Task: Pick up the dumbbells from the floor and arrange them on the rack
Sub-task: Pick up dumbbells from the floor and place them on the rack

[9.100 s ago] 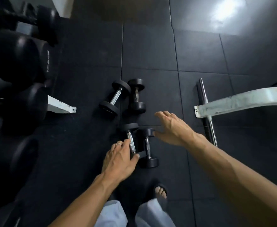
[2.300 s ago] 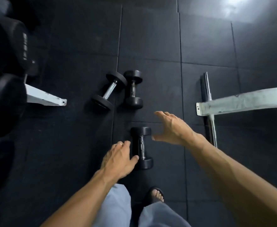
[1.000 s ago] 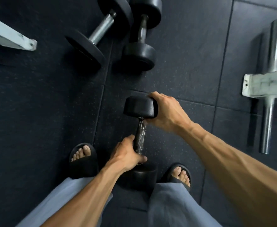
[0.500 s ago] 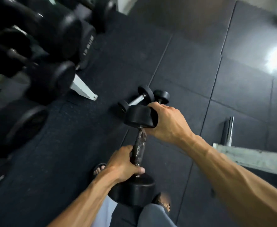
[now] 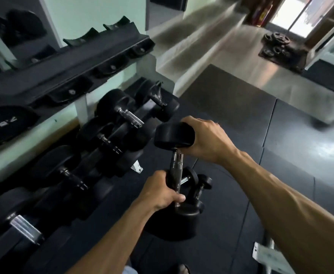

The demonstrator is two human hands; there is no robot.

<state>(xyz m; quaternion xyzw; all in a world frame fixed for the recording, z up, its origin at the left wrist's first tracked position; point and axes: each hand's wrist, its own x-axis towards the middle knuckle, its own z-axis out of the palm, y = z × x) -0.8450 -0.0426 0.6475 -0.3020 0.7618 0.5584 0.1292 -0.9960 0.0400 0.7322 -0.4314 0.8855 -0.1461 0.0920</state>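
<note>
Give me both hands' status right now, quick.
Left hand: closed around the metal handle of the dumbbell.
Right hand: closed on the dumbbell's upper head, steadying it.

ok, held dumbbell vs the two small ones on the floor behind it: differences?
The held dumbbell is off the floor, left hand on its handle, right hand on its upper head; the two floor dumbbells lie untouched on the mat. Held one stands near upright; those lie flat. Its heads look bulkier. All have black heads and metal handles.
</note>
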